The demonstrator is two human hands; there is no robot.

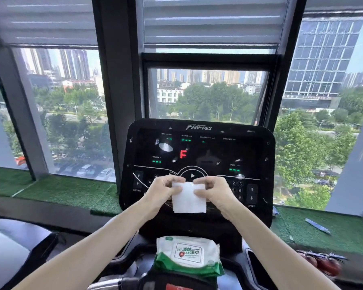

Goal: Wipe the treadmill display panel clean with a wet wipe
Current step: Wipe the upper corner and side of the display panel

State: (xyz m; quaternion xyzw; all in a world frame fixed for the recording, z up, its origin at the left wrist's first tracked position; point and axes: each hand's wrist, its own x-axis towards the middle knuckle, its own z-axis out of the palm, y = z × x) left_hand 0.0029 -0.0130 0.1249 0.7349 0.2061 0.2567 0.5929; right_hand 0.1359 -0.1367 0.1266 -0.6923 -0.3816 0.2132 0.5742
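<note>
Over the lower keypad of the console we hold the wet wipe (189,198), a white folded square hanging down. Our left hand (161,191) pinches its upper left corner and our right hand (216,191) its upper right, with the hands close together. We can't tell whether the wipe touches the display panel (197,149) behind it. The panel is dark and lit, with pale smears (166,147) and specks, mostly upper left. Our judgement: square the wipe into a flat pad, start at the top, make overlapping strokes, and go light over the buttons so nothing triggers. The wipe pack (188,255) sits below, and the green turf ledge (71,193) runs alongside.
</note>
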